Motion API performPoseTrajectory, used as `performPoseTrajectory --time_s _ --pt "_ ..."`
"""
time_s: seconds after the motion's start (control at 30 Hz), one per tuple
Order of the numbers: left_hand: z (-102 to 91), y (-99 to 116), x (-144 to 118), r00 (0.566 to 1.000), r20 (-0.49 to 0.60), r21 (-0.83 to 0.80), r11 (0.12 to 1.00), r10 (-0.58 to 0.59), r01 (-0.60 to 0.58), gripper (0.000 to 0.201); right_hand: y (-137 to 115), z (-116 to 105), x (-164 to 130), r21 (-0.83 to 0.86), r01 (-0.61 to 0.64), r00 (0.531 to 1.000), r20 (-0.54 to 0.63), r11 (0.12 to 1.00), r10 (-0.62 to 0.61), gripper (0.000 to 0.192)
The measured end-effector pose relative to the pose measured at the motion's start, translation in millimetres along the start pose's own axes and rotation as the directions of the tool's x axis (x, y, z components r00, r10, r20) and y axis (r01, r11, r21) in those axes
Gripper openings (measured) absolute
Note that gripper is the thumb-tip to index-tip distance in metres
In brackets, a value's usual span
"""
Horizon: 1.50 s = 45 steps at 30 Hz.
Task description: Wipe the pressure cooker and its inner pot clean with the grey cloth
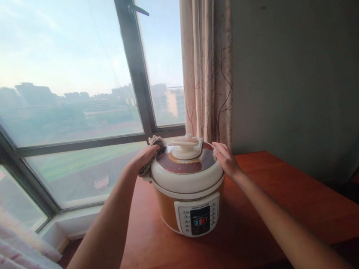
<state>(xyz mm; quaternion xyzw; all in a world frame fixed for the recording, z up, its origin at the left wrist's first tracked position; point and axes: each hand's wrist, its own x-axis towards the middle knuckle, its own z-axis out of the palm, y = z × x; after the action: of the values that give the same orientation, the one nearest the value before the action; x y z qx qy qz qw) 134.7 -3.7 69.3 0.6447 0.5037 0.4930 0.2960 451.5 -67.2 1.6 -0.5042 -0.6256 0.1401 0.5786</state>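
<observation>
Both forearms reach out from the bottom edge over a reddish wooden table (272, 210). On the table, just past its middle, stands a cooker (189, 185), orange-bodied with a white control panel facing the wearer and a white lid with a brown top and a cream knob.

The left hand (143, 158) lies on the lid's rim at about ten o'clock, fingers together and pressed down on a grey cloth (155, 148) that bunches between the palm and the lid. The right hand (225, 157) rests at the lid's three o'clock edge, fingers curled together against the rim, holding nothing else.

At seven o'clock from the cooker, low in the corner, hangs pale patterned fabric (11, 253). Beyond the cooker at twelve o'clock is a curtain (206, 62) with a branch print, a dark-framed window (63, 78) to its left, and a grey wall (303, 60) to its right.
</observation>
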Motion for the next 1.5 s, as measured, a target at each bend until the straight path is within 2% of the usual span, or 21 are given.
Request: performPoseTrajectory --time_s 0.07,0.13,0.2,0.27,0.3,0.37,0.43,0.47,0.53,0.63,0.7,0.8,0.9,0.97,1.03,1.1,1.17,1.27,1.33,1.4,1.5 --pt "-1.7 2.5 -7.0 1.000 0.010 0.113 0.994 -0.009 0.008 0.022 -0.2 -0.1 -0.1 0.001 0.003 1.000 -0.004 1.000 -0.003 0.054" --pt "-2.6 4.9 -25.9 0.998 -0.041 0.185 0.982 0.043 -0.034 0.029 -0.3 0.0 -0.1 0.005 0.002 1.000 -0.007 1.000 -0.002 0.053" --pt "1.1 6.1 -56.0 0.986 -0.088 0.242 0.963 0.141 -0.116 0.038 -0.6 0.3 -0.1 0.009 0.001 1.000 -0.012 1.000 -0.001 0.052" --pt "11.8 6.3 -92.9 0.950 -0.121 0.308 0.921 0.287 -0.239 0.045 -1.1 0.8 -0.2 0.020 -0.001 1.000 -0.019 1.000 0.002 0.053" --pt "19.6 6.2 -111.6 0.908 -0.146 0.342 0.881 0.393 -0.326 0.046 -1.5 1.1 -0.3 0.027 -0.003 1.000 -0.024 1.000 0.003 0.053" --pt "38.2 7.1 -145.2 0.784 -0.199 0.425 0.773 0.588 -0.472 0.050 -2.5 1.5 -0.8 0.045 -0.005 1.000 -0.030 0.999 0.007 0.053" --pt "56.7 10.6 -169.7 0.693 -0.169 0.497 0.667 0.701 -0.555 0.057 -3.6 1.2 -1.4 0.086 -0.020 0.999 -0.030 0.996 0.023 0.053" --pt "64.5 13.7 -178.0 0.663 -0.128 0.537 0.614 0.738 -0.579 0.062 -4.0 0.6 -1.7 0.125 -0.039 0.999 -0.023 0.991 0.042 0.054" --pt "76.1 22.8 -187.9 0.634 -0.001 0.602 0.506 0.774 -0.617 0.069 -4.1 -1.8 -1.7 0.236 -0.107 0.994 0.008 0.966 0.109 0.058" --pt "86.2 40.0 -192.3 0.616 0.206 0.637 0.374 0.760 -0.674 0.074 -1.4 -8.2 -0.6 0.416 -0.214 0.976 0.047 0.884 0.214 0.064" --pt "92.1 51.3 -192.6 0.607 0.322 0.638 0.307 0.727 -0.706 0.077 1.1 -14.1 -0.4 0.496 -0.232 0.970 0.047 0.837 0.240 0.065" --pt "104.0 67.0 -191.9 0.582 0.487 0.634 0.195 0.651 -0.749 0.077 -1.0 -25.6 -5.2 0.505 -0.207 0.976 0.043 0.838 0.215 0.062" --pt "118.6 83.2 -189.3 0.537 0.599 0.603 0.107 0.594 -0.791 0.074 -18.2 -40.9 -19.6 0.398 -0.125 0.992 0.022 0.909 0.127 0.058" --pt "128.9 94.0 -185.5 0.533 0.618 0.593 0.103 0.578 -0.799 0.075 -37.5 -51.9 -33.1 0.284 -0.020 1.000 -0.008 0.959 0.023 0.055" --pt "139.6 103.1 -179.6 0.547 0.611 0.598 0.119 0.572 -0.793 0.078 -58.6 -61.5 -46.8 0.142 0.114 0.994 -0.019 0.983 -0.112 0.049" --pt "150.0 108.6 -172.4 0.542 0.613 0.598 0.111 0.575 -0.794 0.078 -76.6 -68.3 -58.4 0.023 0.220 0.975 0.032 0.975 -0.221 0.043" --pt "158.3 110.1 -165.8 0.517 0.640 0.583 0.078 0.569 -0.808 0.071 -87.4 -71.3 -66.3 -0.031 0.262 0.961 0.104 0.965 -0.258 0.040" --pt "160.5 108.9 -163.2 0.478 0.676 0.549 0.050 0.561 -0.834 0.057 -88.9 -69.7 -71.3 -0.021 0.240 0.958 0.165 0.971 -0.233 0.040" --pt "151.7 109.7 -168.8 0.443 0.685 0.509 0.055 0.578 -0.859 0.044 -83.7 -66.2 -72.2 -0.002 0.202 0.965 0.171 0.979 -0.199 0.041" --pt "134.4 112.9 -178.2 0.414 0.686 0.445 0.105 0.599 -0.889 0.031 -78.2 -61.6 -73.9 0.006 0.176 0.970 0.170 0.984 -0.174 0.043" --pt "96.2 114.3 -188.5 0.434 0.651 0.290 0.323 0.623 -0.901 0.025 -74.1 -51.7 -80.9 -0.047 0.212 0.967 0.158 0.976 -0.202 0.045"
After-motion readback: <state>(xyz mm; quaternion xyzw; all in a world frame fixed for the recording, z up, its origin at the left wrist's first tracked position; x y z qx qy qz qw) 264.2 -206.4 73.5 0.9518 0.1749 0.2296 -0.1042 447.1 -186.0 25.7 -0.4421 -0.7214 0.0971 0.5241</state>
